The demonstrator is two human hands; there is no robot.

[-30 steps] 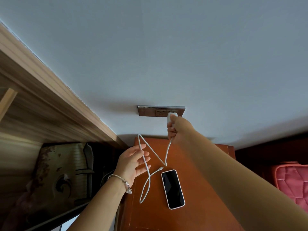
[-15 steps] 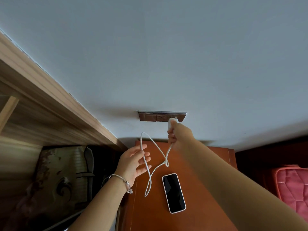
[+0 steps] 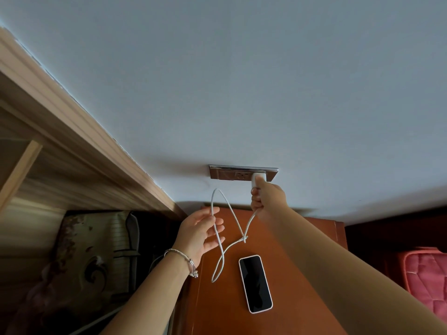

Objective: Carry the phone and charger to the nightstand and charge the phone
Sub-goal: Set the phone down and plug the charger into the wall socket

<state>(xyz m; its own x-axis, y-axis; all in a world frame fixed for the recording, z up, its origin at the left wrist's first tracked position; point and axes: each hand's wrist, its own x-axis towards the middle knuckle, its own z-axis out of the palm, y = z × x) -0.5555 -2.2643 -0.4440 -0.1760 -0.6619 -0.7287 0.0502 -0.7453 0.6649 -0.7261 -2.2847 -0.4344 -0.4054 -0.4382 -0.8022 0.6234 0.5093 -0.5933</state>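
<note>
A white-edged phone [image 3: 256, 283] lies screen up, dark, on the reddish-brown nightstand [image 3: 302, 274]. My right hand [image 3: 267, 199] grips the white charger plug [image 3: 257, 178] and presses it against the metal wall socket panel [image 3: 226, 172]. The white cable [image 3: 227, 209] runs down from that hand, is knotted above the phone, and loops up to my left hand [image 3: 202, 232]. My left hand, with a bracelet on the wrist, pinches the cable loosely between thumb and fingers left of the phone. The cable's free end hangs over the nightstand, not joined to the phone.
A pale wall fills the upper view. A wooden wardrobe edge [image 3: 72, 131] slants along the left, with dim patterned fabric [image 3: 92, 250] below it. A red quilted bed corner [image 3: 425, 281] sits at the right, beyond the nightstand.
My right hand has pushed the plug up onto the socket panel. The cable loop has risen off the nightstand and tightened, and my left hand has closed lightly on it.
</note>
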